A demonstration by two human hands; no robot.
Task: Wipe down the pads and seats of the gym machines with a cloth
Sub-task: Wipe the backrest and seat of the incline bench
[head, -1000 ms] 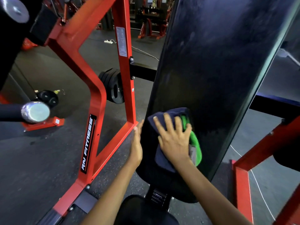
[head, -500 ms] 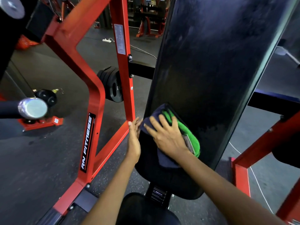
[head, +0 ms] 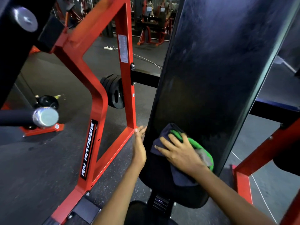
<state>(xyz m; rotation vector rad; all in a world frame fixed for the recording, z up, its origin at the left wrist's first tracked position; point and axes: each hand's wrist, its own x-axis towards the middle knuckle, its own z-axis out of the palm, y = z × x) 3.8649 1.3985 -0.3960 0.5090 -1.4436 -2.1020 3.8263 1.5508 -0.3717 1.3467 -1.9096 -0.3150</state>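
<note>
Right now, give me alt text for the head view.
The right hand presses a blue and green cloth flat against the lower part of a tall black back pad. The left hand holds the pad's left edge, beside a red machine frame.
</note>
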